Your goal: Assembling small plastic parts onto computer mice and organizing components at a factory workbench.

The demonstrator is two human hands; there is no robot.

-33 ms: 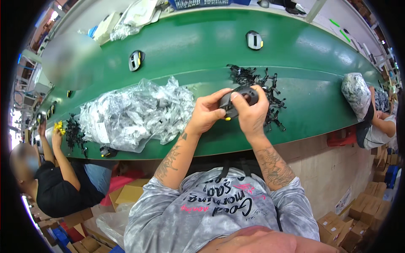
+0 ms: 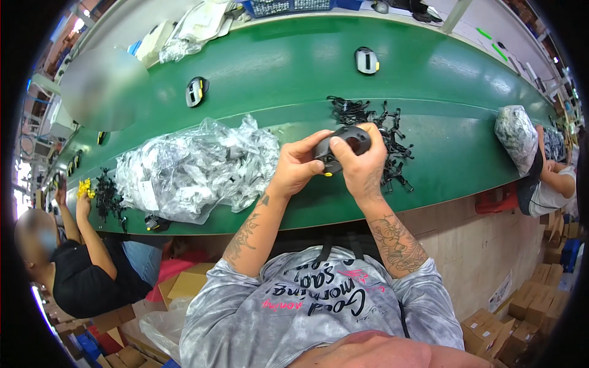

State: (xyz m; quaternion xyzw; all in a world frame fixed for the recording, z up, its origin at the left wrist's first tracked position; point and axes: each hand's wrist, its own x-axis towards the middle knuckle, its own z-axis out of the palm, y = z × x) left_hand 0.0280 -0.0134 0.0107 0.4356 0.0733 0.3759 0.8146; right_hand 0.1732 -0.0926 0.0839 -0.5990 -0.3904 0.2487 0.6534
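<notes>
Above the bench's near half, both my hands grip a dark computer mouse shell (image 2: 345, 133) with a round opening in its top and a yellow piece at its lower edge. My left hand (image 2: 292, 167) pinches its left side between thumb and fingers. Curled round the right side is my right hand (image 2: 363, 161), its thumb pressing on the top. Small black plastic parts (image 2: 397, 150) lie in a loose heap just beyond and right of my right hand. Left of my left hand rests a large clear plastic bag (image 2: 196, 165) full of wrapped parts.
On the green bench (image 2: 276, 67) stand two grey-and-black mice, one far left (image 2: 197, 91) and one far right (image 2: 367, 61). A co-worker (image 2: 92, 264) sits at left near yellow parts (image 2: 86, 188); another (image 2: 555, 187) is at right beside a filled bag (image 2: 515, 138).
My hands have shifted slightly left with the mouse shell. The shell has turned a little, so more of its round opening shows.
</notes>
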